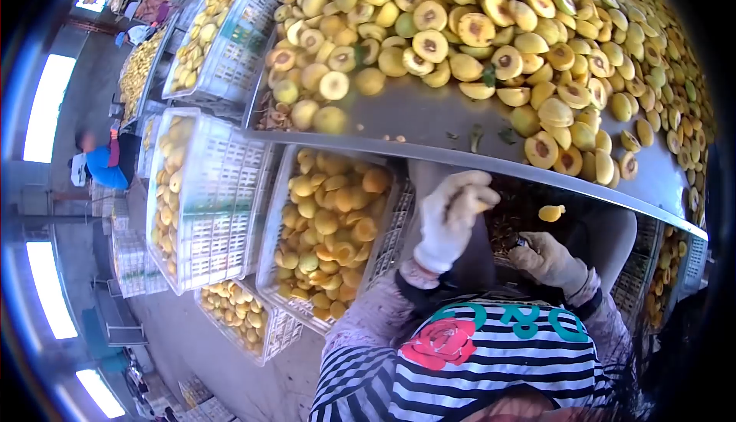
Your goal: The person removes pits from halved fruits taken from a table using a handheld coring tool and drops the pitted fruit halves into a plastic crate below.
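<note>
My left hand (452,219), in a white glove stained at the fingertips, is raised just below the table's front edge. Its fingers curl inward, and what they may hold cannot be made out. Lower and to the right, my gloved right hand (548,259) is closed around a small dark metal tool (520,243), most of it hidden by the fingers. A yellow piece of fruit (550,213) shows above that hand, over a dark area with brown scraps between my knees. Halved yellow peaches (475,29), many with brown pit hollows upward, are heaped on the metal table (383,111).
A white crate of peach halves (326,226) stands left of my knees. Other filled crates (218,192) are stacked farther left, and one (245,318) sits on the floor. A crate (694,261) stands at right. A person in blue (107,165) is in the left background.
</note>
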Action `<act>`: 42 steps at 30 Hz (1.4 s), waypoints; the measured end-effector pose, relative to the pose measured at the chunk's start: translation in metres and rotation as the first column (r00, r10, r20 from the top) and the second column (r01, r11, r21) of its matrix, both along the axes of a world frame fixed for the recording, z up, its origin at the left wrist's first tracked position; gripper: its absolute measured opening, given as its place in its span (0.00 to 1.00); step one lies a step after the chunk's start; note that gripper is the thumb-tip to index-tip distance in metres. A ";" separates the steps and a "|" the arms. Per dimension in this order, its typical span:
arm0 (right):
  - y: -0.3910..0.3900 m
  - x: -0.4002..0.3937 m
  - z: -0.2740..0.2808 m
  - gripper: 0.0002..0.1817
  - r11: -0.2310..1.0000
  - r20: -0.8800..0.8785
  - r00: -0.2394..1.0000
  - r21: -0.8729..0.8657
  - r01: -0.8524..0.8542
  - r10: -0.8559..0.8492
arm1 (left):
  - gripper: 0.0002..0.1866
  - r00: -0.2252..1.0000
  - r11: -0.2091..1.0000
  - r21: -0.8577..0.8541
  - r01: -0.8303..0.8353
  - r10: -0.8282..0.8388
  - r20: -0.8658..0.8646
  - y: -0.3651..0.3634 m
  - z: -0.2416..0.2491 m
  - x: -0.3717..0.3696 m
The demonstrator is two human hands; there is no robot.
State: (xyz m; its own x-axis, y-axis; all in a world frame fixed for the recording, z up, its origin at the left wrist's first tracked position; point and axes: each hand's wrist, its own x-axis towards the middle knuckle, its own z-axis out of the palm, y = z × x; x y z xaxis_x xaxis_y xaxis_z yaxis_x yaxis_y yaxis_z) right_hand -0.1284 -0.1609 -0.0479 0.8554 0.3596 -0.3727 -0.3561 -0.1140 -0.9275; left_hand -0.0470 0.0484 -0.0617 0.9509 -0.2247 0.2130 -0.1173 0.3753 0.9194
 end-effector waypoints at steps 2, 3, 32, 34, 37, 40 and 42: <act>-0.003 -0.004 0.015 0.22 0.978 -0.420 0.897 0.084 0.191 -0.139 | 0.16 0.963 0.950 0.158 -0.270 0.265 0.047 0.061 -0.008 0.014; -0.002 -0.006 0.020 0.21 0.978 -0.340 0.929 0.090 0.190 -0.150 | 0.16 0.913 0.845 0.351 -0.403 0.396 0.096 0.101 -0.020 0.023; -0.015 -0.013 0.018 0.22 0.735 -0.290 0.818 0.360 0.575 -0.498 | 0.20 0.959 0.765 0.642 0.044 -0.213 0.188 -0.123 0.015 0.078; -0.018 -0.012 0.020 0.21 0.768 -0.278 0.861 0.392 0.507 -0.427 | 0.23 0.949 0.949 0.170 0.265 -0.226 -0.219 -0.111 0.043 0.061; -0.021 -0.009 0.038 0.22 0.850 -0.321 0.909 0.367 0.377 -0.265 | 0.14 0.741 0.888 -0.162 0.429 -0.449 -0.499 -0.077 0.044 0.045; -0.009 -0.004 0.032 0.22 0.886 -0.294 0.917 0.298 0.356 -0.269 | 0.06 0.725 0.917 -0.298 0.265 -0.393 -0.565 -0.071 0.041 0.027; -0.003 -0.003 0.037 0.22 0.892 -0.293 0.919 0.288 0.348 -0.264 | 0.07 0.799 0.973 -0.137 0.185 -0.230 -0.555 -0.072 0.041 0.019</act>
